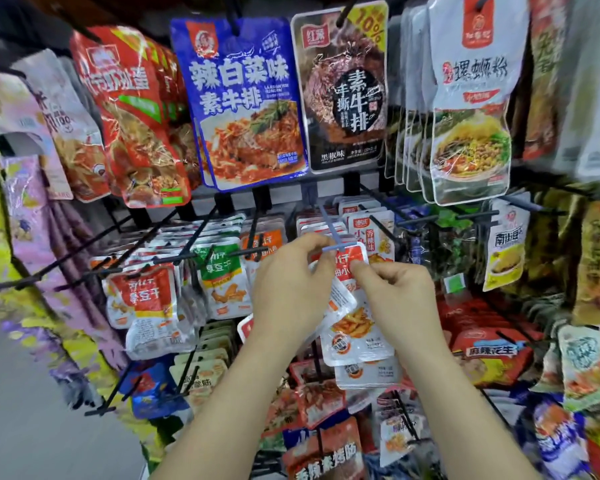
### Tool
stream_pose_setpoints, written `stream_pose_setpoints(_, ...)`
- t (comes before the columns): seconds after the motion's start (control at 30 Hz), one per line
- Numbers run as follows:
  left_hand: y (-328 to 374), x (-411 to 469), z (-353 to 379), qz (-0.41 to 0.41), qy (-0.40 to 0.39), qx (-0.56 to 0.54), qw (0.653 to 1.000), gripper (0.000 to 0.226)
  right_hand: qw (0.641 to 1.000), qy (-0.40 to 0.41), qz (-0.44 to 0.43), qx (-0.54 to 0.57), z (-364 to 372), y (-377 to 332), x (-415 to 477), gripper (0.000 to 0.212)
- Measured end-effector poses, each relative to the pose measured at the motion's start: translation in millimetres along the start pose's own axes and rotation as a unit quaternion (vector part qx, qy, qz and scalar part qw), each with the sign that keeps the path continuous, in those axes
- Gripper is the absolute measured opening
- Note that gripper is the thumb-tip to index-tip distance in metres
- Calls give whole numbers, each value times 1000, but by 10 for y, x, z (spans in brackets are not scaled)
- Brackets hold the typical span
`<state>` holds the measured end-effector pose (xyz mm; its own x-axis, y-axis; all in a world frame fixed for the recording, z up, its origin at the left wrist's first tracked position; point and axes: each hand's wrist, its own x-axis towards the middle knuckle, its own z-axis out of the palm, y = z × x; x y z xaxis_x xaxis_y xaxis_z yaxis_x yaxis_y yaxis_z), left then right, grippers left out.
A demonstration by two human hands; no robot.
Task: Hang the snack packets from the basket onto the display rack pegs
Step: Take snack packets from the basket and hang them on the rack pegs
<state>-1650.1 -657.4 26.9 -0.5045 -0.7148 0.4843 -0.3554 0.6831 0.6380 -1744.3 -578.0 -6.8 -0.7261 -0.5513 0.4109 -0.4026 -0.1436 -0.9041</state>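
blue packet [243, 98] reads 素牛排 (dark packet [343, 91] beside: 10%). left hand [288, 289], right hand [395, 299] both pinch snack packet [355, 327] top at peg [328, 220].

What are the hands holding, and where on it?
Left hand and right hand both pinch a small red-topped snack packet by its upper part, left and right sides, at the tip of the peg.
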Motion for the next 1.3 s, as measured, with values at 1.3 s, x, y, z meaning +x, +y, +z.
stream_pose_setpoints(1.3, -29, 43, 108, -5, 23, -46, 999, 10, 998, -45, 2, 42, -59, 65, 204, 60)
